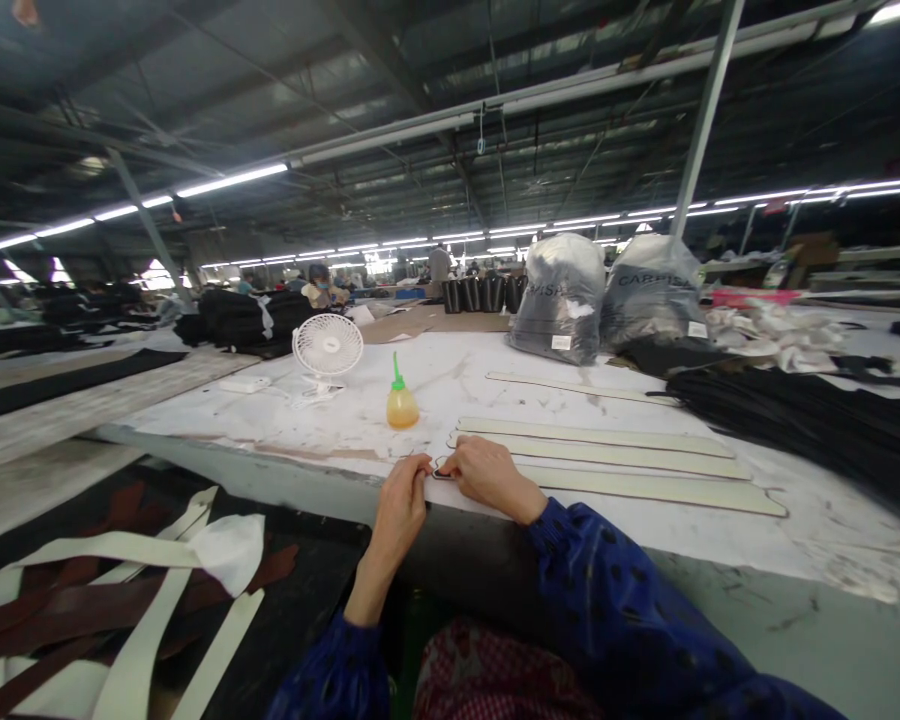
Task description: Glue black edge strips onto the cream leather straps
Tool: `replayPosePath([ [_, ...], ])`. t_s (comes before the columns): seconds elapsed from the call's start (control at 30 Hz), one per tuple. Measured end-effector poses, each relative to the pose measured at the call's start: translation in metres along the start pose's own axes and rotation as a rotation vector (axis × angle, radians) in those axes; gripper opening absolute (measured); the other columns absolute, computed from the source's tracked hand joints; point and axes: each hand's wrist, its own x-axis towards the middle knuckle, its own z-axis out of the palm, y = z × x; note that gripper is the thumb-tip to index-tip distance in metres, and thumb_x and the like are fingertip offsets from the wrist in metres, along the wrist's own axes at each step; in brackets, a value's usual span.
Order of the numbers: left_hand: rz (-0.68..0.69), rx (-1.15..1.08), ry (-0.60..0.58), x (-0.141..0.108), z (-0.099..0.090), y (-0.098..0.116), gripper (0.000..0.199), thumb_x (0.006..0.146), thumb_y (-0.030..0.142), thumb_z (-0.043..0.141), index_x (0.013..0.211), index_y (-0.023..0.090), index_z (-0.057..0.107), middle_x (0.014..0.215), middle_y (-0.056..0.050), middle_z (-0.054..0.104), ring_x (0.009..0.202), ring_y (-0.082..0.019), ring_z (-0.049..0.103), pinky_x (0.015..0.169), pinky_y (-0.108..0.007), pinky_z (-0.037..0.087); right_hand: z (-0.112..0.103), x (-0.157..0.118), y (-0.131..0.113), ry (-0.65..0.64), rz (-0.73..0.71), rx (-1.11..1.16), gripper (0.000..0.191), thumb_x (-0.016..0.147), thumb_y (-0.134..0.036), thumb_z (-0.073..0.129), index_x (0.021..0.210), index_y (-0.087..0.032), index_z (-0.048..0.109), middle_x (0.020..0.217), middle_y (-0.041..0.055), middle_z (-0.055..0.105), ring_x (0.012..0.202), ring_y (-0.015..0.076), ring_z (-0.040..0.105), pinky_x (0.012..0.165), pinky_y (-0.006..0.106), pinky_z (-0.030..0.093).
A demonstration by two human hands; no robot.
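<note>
Long white ceiling lights run above a white, smudged worktable (270, 425), where a white round desk fan (328, 346) stands left of a squeeze bottle with amber liquid and a green nozzle (403, 402). At the near edge, the right hand (486, 474) presses fingertips on the left end of the nearest long cream strip with dark edging (645, 489); the left hand (403, 500) has its fingertips bunched just beside that end, their hold unclear.
</note>
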Motion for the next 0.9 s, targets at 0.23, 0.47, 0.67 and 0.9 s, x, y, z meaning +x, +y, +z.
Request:
replayPosePath([
  [0.23,-0.012,-0.011,-0.014,0.000,0.001,-0.004,0.021,0.090,0.018,0.037,0.100,0.019,0.056,0.090,-0.007,0.067,0.088,-0.020,0.063,0.084,-0.034,0.048,0.001,-0.003,0.000,0.011,-0.040,-0.043,0.032,0.089,-0.017,0.045,0.096,-0.029,0.074,0.095,0.0077,0.062,0.094,0.0211,0.058,0.071,0.028,0.045],
  [0.47,0.005,-0.011,-0.022,0.000,0.001,-0.006,0.021,0.090,0.017,0.038,0.101,0.018,0.056,0.090,-0.007,0.066,0.089,-0.020,0.062,0.084,-0.034,0.048,-0.002,-0.005,-0.004,0.006,-0.036,-0.076,0.032,0.091,-0.017,0.044,0.095,-0.029,0.074,0.097,0.0085,0.061,0.096,0.0215,0.057,0.071,0.028,0.045],
  [0.67,0.058,-0.021,0.029,-0.002,0.001,-0.007,0.022,0.091,0.016,0.037,0.102,0.017,0.057,0.095,-0.008,0.065,0.094,-0.019,0.060,0.086,-0.034,0.047,0.000,-0.002,-0.002,-0.008,-0.029,-0.077,0.031,0.091,-0.018,0.044,0.095,-0.027,0.073,0.097,0.0074,0.061,0.095,0.0212,0.058,0.072,0.028,0.045],
  [0.9,0.154,0.002,-0.037,-0.004,0.003,-0.011,0.026,0.093,0.012,0.037,0.109,0.018,0.056,0.098,-0.007,0.066,0.096,-0.017,0.060,0.088,-0.032,0.048,0.003,-0.001,0.000,0.002,-0.034,-0.039,0.033,0.089,-0.017,0.044,0.097,-0.029,0.073,0.097,0.0074,0.062,0.095,0.0211,0.059,0.073,0.028,0.045],
])
